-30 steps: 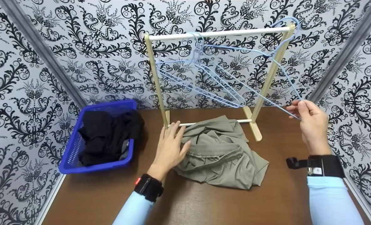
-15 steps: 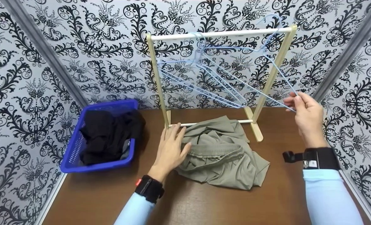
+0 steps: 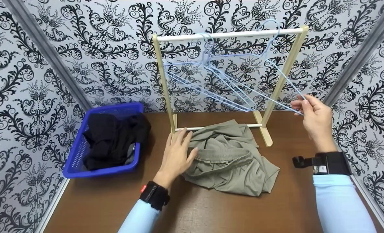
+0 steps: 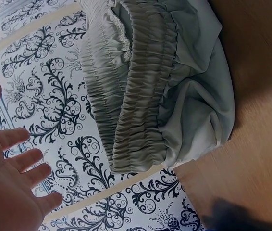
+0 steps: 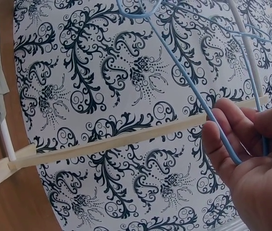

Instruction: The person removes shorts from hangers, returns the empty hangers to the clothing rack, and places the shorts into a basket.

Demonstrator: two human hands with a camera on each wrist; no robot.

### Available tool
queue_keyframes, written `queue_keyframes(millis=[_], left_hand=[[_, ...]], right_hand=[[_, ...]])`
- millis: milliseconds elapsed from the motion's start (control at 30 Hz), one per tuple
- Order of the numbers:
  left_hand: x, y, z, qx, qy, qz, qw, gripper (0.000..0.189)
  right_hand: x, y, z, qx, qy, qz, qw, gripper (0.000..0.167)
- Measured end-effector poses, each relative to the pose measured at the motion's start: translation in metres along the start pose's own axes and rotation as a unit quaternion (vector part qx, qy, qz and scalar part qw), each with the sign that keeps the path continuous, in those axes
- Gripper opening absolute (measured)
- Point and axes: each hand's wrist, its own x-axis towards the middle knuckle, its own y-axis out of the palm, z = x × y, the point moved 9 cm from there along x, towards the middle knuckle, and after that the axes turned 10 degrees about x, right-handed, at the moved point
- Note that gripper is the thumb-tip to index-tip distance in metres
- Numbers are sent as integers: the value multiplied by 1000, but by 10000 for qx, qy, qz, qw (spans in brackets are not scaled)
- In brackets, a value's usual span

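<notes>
My right hand (image 3: 318,121) pinches the lower right corner of a light blue clothes hanger (image 3: 282,76). The hanger's hook overlaps the rack's top bar (image 3: 237,35) near its right end. In the right wrist view, thumb and fingers curl around the hanger's wire (image 5: 189,82). My left hand (image 3: 176,155) lies with fingers spread, at the left side of olive-green shorts (image 3: 230,161) heaped on the table. The shorts' gathered elastic waistband (image 4: 143,86) fills the middle of the left wrist view, beside the relaxed fingers. More blue hangers (image 3: 208,66) hang on the bar to the left.
The small rack has wooden posts (image 3: 164,84) and a white lower bar (image 3: 198,128), which the shorts partly cover. A blue plastic basket (image 3: 101,171) with dark clothes (image 3: 108,139) stands at the left. Patterned walls enclose the brown table (image 3: 211,213).
My right hand has moved left and slightly upward with the hanger, bringing its hook from the right post leftward over the bar. The left hand and shorts stay put.
</notes>
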Motion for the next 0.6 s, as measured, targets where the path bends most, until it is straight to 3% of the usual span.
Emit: queue_keyframes(millis=[200,400,600], left_hand=[[1,2,0,-56,-26,100,9999,59],[2,2,0,-60,-46,152,9999,59],[2,0,-2,-42,-15,158,9999,60]], right_hand=[[-1,2,3,426,3,221,9988,24],[4,2,7,-330,1,285,9990,32],[4,3,8,-1135,103,482,9923,36]])
